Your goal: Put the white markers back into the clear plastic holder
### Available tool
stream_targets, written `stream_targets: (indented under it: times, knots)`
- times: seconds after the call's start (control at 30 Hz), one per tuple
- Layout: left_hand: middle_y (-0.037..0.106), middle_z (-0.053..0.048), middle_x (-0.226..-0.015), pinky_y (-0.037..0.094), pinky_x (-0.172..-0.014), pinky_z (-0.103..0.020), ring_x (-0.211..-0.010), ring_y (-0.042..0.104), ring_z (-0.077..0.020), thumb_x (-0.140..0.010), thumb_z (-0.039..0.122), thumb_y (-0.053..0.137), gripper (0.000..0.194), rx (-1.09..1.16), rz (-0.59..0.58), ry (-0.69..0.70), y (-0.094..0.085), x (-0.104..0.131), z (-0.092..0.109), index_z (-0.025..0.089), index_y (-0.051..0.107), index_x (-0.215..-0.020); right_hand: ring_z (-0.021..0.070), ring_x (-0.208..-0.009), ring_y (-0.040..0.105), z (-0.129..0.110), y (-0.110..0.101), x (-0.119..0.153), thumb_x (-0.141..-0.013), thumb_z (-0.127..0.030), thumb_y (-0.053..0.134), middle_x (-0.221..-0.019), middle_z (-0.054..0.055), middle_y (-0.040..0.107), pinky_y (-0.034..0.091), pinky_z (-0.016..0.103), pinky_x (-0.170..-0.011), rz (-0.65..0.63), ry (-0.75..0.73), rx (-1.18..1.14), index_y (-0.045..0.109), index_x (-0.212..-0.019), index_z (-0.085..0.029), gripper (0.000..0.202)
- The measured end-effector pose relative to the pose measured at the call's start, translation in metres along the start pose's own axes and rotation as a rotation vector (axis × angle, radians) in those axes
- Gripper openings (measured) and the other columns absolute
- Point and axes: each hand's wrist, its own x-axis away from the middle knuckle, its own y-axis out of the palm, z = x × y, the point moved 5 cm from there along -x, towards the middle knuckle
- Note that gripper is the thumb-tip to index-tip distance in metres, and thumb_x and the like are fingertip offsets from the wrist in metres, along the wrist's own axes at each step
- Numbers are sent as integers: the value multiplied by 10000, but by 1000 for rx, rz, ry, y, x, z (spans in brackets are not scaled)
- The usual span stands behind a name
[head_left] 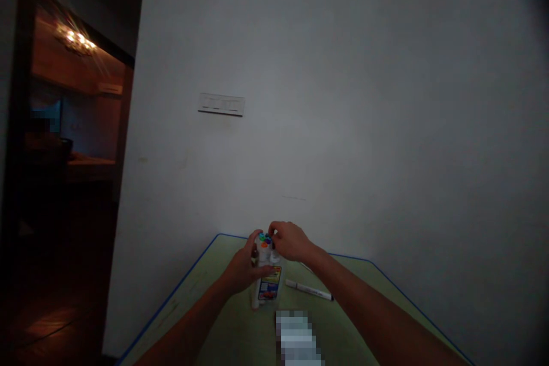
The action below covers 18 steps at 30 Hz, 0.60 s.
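Note:
A clear plastic marker case (269,285) with a colourful label stands upright on the table. White markers (264,245) fill it, their round ends in orange, green and blue facing up. My left hand (245,267) wraps around the case from the left, thumb across its front. At the upper right of the case, my right hand (291,240) is closed, its fingertips pinching at a marker beside the coloured ends. Those fingertips partly hide what they grip. A loose white marker (309,290) lies on the table to the right of the case, near my right forearm.
The green table (206,286) has a blue edge and meets a white wall. A pixelated flat object (298,337) lies at its front. Another thin pale item lies partly behind my right forearm. A switch panel (222,104) is on the wall; a dark doorway opens at left.

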Motion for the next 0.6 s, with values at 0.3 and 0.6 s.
stream_targets:
  times: [0.3, 0.6]
  knots:
    - [569, -30, -930, 456, -609, -278, -713, 567, -160, -609, 304, 706, 867, -19, 2, 7, -2, 1, 2, 234, 171, -1288, 240, -793, 604, -15, -3, 7, -734, -246, 407, -946, 114, 641, 324, 273, -530, -126, -159, 160, 488, -1052, -203, 331]
    - [572, -37, -964, 458, -624, -284, -735, 581, -167, -616, 260, 704, 844, 47, -8, 7, 0, 0, 3, 244, 178, -1276, 258, -825, 593, -16, -3, -1, -705, -294, 439, -982, 116, 628, 327, 273, -529, -262, -138, 71, 486, -1054, -183, 370]
